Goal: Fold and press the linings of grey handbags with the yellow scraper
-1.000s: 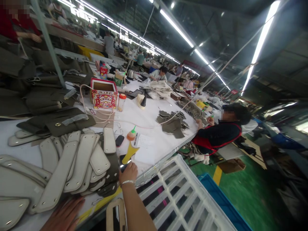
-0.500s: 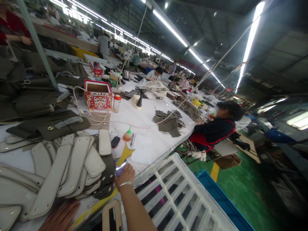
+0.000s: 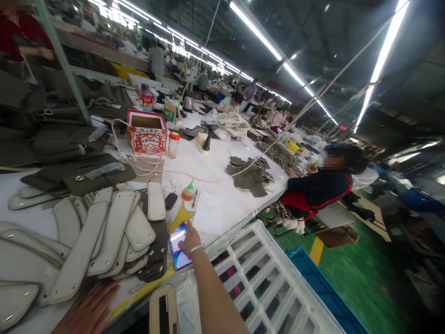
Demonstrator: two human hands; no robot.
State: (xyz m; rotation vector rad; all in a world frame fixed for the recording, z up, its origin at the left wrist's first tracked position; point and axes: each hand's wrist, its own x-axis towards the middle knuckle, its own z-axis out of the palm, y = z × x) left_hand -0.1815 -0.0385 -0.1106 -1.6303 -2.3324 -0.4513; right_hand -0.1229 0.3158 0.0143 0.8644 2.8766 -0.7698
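My right hand, with a bangle at the wrist, is over a lit phone lying at the table's front edge; a finger meets its screen and the fingers are apart. My left hand lies flat at the bottom left, fingers stretched out, beside a pile of pale strap pieces with metal studs. Dark grey pieces lie between that pile and the phone. Above the phone are a yellow strip, a black oval object, a pen and a written sheet.
A white slatted crate stands against the front edge, with a blue bin beyond. A red patterned box, a jar and a glue bottle stand on the table. A person works at the right.
My right hand has shifted up and right off the phone's edge, uncovering its lit screen. The whole view has moved slightly. My left hand stays flat.
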